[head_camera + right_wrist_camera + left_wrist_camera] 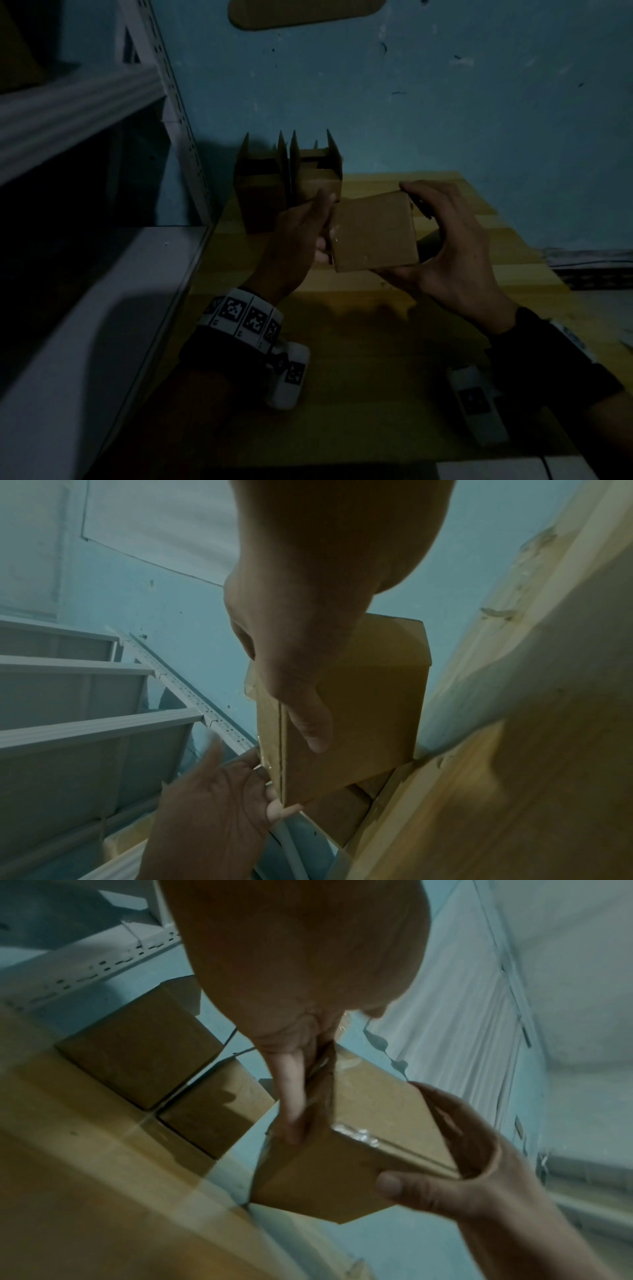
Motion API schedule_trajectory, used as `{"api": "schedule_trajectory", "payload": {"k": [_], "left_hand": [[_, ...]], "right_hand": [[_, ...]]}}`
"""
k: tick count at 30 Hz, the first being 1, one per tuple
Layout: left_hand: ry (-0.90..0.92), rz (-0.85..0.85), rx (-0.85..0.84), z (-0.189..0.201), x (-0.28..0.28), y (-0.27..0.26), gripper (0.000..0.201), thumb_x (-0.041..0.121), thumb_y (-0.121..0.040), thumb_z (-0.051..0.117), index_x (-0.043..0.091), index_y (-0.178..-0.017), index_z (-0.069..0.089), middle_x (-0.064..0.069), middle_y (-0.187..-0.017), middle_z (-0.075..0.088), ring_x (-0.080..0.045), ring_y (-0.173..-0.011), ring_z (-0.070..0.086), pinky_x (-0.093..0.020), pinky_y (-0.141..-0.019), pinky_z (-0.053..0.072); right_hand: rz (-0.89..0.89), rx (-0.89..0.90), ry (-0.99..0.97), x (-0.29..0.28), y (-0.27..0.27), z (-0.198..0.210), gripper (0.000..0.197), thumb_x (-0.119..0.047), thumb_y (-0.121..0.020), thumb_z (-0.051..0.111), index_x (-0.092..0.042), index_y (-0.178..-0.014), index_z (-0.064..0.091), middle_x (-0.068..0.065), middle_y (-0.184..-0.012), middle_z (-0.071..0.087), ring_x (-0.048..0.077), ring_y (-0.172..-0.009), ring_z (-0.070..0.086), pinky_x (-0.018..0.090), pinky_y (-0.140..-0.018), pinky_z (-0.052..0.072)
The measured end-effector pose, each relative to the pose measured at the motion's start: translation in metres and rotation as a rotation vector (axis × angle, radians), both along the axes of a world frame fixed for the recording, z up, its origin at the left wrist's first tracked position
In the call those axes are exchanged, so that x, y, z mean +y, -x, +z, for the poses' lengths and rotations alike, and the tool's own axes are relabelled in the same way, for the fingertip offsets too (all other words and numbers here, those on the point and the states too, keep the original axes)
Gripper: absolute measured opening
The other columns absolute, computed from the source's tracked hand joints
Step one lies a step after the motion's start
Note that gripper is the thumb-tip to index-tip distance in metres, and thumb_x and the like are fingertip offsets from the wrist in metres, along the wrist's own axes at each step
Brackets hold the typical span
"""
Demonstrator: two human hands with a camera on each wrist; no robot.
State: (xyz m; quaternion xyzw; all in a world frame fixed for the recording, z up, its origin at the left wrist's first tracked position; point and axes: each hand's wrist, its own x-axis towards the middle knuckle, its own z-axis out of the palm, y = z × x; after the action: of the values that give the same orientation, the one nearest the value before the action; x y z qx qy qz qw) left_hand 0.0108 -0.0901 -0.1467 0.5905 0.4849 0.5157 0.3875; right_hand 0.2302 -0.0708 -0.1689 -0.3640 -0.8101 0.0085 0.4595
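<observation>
So, the box is up in the air between both hands, not resting on anything. The right grip has proper hold of it: fingers curled over the far edge, thumb tucked under the near one, closed round that end. The left grip sits on the opposite end with its fingers mostly straight, laid against the cardboard and pressing rather than wrapping. In the left wrist view one finger runs right down the end seam, just beside a strip of shiny tape. My read is that this one is basically finished: flaps shut, tape on, and the pressing looks like a last smooth-down of the seam. What's left for it is probably just getting set down on the bench, which lies straight below both grips. The bigger leftover is beyond the left grip, back by the wall, where two open boxes stand side by side with their flaps sticking up and nothing sealed. I'd call it one box done out of the three in sight. A shelf runs off to the outside of the left grip. I can't spot a tape roll anywhere, though the head view is pretty dark, so it may be hiding.
</observation>
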Motion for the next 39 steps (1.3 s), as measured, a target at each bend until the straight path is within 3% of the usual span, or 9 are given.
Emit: {"api": "schedule_trajectory", "payload": {"k": [2,5,9,18,23,27,31,35,39], "left_hand": [[-0.033,0.042,0.043,0.001,0.001,-0.001,0.028,0.046,-0.097,0.047,0.024,-0.095,0.065,-0.012,-0.092,0.070,-0.018,-0.075,0.071,-0.030,-0.058,0.059],[-0.077,0.104,0.095,0.000,0.003,-0.003,0.037,0.041,-0.088,0.065,0.019,-0.118,0.066,0.012,-0.092,0.066,-0.002,-0.079,0.068,-0.034,-0.064,0.061],[-0.101,0.110,0.129,-0.002,0.005,-0.005,0.040,0.031,-0.095,0.060,0.012,-0.131,0.060,0.007,-0.100,0.064,-0.015,-0.091,0.068,-0.048,-0.070,0.061],[-0.014,0.043,0.104,-0.005,0.010,-0.002,0.040,0.004,-0.102,0.044,0.018,-0.138,0.053,-0.008,-0.128,0.057,-0.028,-0.111,0.062,-0.053,-0.086,0.057],[-0.008,-0.036,0.075,-0.004,0.008,0.001,0.051,-0.010,-0.099,0.041,0.016,-0.142,0.048,0.004,-0.118,0.056,-0.006,-0.097,0.060,-0.025,-0.071,0.060],[-0.022,-0.094,-0.032,-0.003,0.004,0.002,0.057,-0.021,-0.089,0.047,0.008,-0.138,0.049,0.007,-0.111,0.068,-0.017,-0.112,0.064,-0.023,-0.079,0.056],[-0.019,-0.084,-0.158,0.000,-0.001,-0.002,0.035,-0.006,-0.095,0.050,0.025,-0.105,0.065,0.017,-0.088,0.073,0.000,-0.092,0.069,-0.018,-0.071,0.054],[-0.071,0.107,-0.116,0.004,0.002,-0.004,0.021,0.037,-0.096,0.058,0.027,-0.083,0.071,0.006,-0.081,0.073,-0.009,-0.080,0.072,-0.028,-0.067,0.059],[-0.075,0.138,-0.063,0.000,0.006,-0.002,0.018,0.043,-0.086,0.070,0.026,-0.088,0.075,0.006,-0.087,0.075,-0.008,-0.083,0.072,-0.031,-0.072,0.061]], "right_hand": [[-0.004,-0.016,0.000,-0.001,0.001,0.000,0.099,-0.039,-0.060,0.098,-0.006,-0.140,0.052,0.010,-0.137,0.053,0.023,-0.121,0.054,0.031,-0.096,0.045],[-0.011,-0.027,-0.006,-0.001,0.003,0.000,0.099,-0.041,-0.060,0.098,-0.006,-0.140,0.052,0.011,-0.136,0.053,0.024,-0.120,0.054,0.033,-0.094,0.047],[-0.022,0.018,0.007,-0.002,0.004,-0.001,0.098,-0.042,-0.060,0.097,-0.007,-0.140,0.052,0.009,-0.136,0.053,0.023,-0.123,0.054,0.042,-0.094,0.052],[-0.025,0.077,0.039,0.000,0.001,-0.006,0.096,-0.044,-0.061,0.097,-0.007,-0.137,0.053,0.008,-0.137,0.051,0.023,-0.126,0.053,0.049,-0.091,0.055],[-0.041,0.106,0.048,0.000,0.001,-0.007,0.098,-0.041,-0.057,0.099,-0.009,-0.137,0.052,0.005,-0.137,0.051,0.020,-0.125,0.053,0.044,-0.092,0.056],[-0.123,0.245,0.136,0.004,-0.002,-0.008,0.108,-0.051,-0.053,0.095,-0.015,-0.141,0.046,-0.002,-0.138,0.049,0.008,-0.121,0.051,0.021,-0.090,0.053],[-0.117,0.233,0.158,0.008,-0.003,-0.010,0.110,-0.059,-0.053,0.090,-0.013,-0.143,0.045,-0.001,-0.139,0.048,0.007,-0.122,0.050,0.019,-0.092,0.050],[-0.075,0.208,0.143,0.005,0.002,-0.009,0.108,-0.057,-0.055,0.092,-0.013,-0.142,0.045,-0.002,-0.138,0.049,0.004,-0.122,0.051,0.015,-0.093,0.050],[-0.043,0.178,0.140,0.005,0.004,-0.010,0.107,-0.046,-0.053,0.097,-0.012,-0.141,0.046,0.000,-0.137,0.050,0.006,-0.122,0.051,0.015,-0.093,0.050]]}}
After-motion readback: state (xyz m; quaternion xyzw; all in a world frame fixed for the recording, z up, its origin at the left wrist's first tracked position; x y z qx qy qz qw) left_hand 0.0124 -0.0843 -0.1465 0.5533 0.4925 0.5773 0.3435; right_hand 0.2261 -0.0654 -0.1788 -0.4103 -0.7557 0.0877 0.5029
